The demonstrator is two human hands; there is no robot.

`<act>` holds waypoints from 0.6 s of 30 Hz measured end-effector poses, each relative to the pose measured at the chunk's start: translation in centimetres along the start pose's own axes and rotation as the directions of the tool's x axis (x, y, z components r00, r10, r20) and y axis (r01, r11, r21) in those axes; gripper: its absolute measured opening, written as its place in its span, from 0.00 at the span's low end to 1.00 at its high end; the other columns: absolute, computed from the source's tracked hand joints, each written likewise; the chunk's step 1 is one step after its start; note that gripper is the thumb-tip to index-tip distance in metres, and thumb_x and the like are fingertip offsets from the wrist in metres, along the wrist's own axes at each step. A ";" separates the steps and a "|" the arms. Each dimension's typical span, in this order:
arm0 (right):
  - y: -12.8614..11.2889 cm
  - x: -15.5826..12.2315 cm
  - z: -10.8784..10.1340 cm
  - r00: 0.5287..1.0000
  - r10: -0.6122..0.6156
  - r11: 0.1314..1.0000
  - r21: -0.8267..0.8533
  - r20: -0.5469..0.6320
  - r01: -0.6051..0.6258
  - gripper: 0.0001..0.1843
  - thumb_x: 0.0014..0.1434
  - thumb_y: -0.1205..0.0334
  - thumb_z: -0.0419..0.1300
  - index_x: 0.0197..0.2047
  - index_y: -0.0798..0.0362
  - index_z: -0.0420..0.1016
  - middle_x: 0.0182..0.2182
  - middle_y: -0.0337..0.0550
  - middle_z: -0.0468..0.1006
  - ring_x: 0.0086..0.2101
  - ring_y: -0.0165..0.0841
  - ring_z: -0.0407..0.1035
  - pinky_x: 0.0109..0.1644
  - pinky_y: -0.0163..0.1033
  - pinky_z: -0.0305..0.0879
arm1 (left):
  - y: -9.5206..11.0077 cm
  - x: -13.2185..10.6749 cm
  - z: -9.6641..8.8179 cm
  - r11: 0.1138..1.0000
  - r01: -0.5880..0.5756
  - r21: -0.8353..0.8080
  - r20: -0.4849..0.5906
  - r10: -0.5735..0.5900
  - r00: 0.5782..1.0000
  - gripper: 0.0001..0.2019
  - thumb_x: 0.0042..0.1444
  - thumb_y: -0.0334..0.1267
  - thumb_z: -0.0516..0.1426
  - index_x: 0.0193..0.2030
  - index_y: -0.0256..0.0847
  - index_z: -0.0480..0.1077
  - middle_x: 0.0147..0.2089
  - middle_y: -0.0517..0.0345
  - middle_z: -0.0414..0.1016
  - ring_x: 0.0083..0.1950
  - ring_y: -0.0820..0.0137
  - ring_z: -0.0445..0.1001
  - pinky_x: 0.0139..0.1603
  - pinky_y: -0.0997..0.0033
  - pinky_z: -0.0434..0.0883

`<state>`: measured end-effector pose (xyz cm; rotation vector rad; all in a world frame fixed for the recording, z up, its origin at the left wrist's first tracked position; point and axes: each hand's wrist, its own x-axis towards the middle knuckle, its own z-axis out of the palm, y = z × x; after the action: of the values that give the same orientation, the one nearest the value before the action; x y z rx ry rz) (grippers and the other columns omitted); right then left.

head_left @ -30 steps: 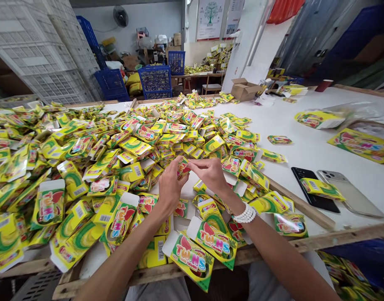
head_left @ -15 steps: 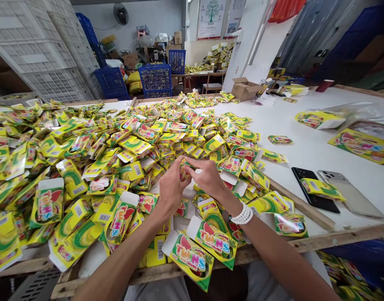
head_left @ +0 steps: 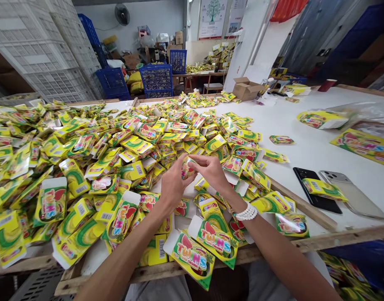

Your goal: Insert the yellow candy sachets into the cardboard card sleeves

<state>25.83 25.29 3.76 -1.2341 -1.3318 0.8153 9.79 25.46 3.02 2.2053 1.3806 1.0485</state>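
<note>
A small folded Twins carton [head_left: 186, 168] is between the two hands, lifted a little above the heap. The left hand [head_left: 174, 184] grasps it from the lower side, and the right hand [head_left: 211, 170] pinches its other side with the fingertips, so both grips are closed on this same carton. A white beaded bracelet [head_left: 247, 213] goes around the right wrist. Under and around the hands lies a big heap of yellow and green Twins cartons [head_left: 129, 146], some of them with open white flaps, on a white bench [head_left: 308, 146] with a wooden edge [head_left: 301, 200]. Near this edge, on the right side, a black smartphone [head_left: 308, 196] and a silver smartphone [head_left: 358, 196] lie side by side, and one more carton [head_left: 323, 189] rests on them. Behind the bench stand blue plastic crates [head_left: 156, 77], a cardboard box [head_left: 246, 89] and stacked white crates [head_left: 44, 54].
</note>
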 end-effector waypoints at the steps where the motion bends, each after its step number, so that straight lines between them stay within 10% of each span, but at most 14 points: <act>1: 0.0 0.2 -0.3 1.000 0.011 1.000 -0.025 0.018 -0.011 0.27 0.52 0.44 0.73 0.48 0.56 0.90 0.35 0.47 0.89 0.34 0.44 0.83 0.34 0.41 0.77 | -0.1 0.0 0.1 0.997 -0.065 -0.051 0.029 0.067 0.997 0.32 0.61 0.40 0.68 0.71 0.53 0.66 0.55 0.56 0.85 0.46 0.63 0.85 0.45 0.69 0.77; 6: -0.9 1.4 -4.0 0.996 0.086 0.974 -0.212 0.025 -0.079 0.23 0.46 0.45 0.78 0.37 0.58 0.89 0.21 0.43 0.80 0.24 0.36 0.73 0.25 0.36 0.64 | -0.3 0.2 0.2 0.947 -0.133 -0.294 0.024 0.146 0.989 0.25 0.68 0.40 0.62 0.70 0.52 0.65 0.62 0.55 0.82 0.50 0.66 0.85 0.38 0.74 0.78; 12: -2.8 0.8 -10.2 0.992 -0.068 0.943 0.320 -0.102 0.097 0.33 0.62 0.25 0.54 0.51 0.41 0.85 0.25 0.38 0.78 0.24 0.32 0.69 0.31 0.39 0.69 | 0.0 0.6 -0.6 0.908 0.062 -0.414 -0.088 -0.107 0.990 0.13 0.71 0.43 0.55 0.60 0.47 0.68 0.55 0.54 0.85 0.40 0.68 0.84 0.34 0.72 0.77; 15: -3.1 0.5 -10.8 0.992 0.036 0.952 0.306 -0.122 0.003 0.43 0.69 0.26 0.38 0.60 0.42 0.81 0.25 0.43 0.79 0.24 0.35 0.69 0.32 0.42 0.69 | 0.0 0.7 -0.7 0.886 0.119 -0.448 -0.057 -0.162 0.985 0.13 0.72 0.44 0.54 0.59 0.47 0.67 0.54 0.54 0.85 0.40 0.67 0.84 0.35 0.70 0.78; 18: -3.2 0.7 -9.4 0.993 0.108 0.951 0.295 -0.051 -0.088 0.41 0.68 0.27 0.45 0.56 0.50 0.84 0.28 0.49 0.82 0.26 0.37 0.73 0.32 0.43 0.71 | -0.2 0.8 -0.6 0.890 0.150 -0.431 -0.020 -0.176 0.984 0.13 0.71 0.45 0.53 0.58 0.46 0.68 0.53 0.53 0.85 0.40 0.66 0.85 0.36 0.69 0.78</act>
<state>34.35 23.55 8.56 -1.0882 -1.0576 0.9947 9.44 26.22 3.62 1.7226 1.1930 1.2257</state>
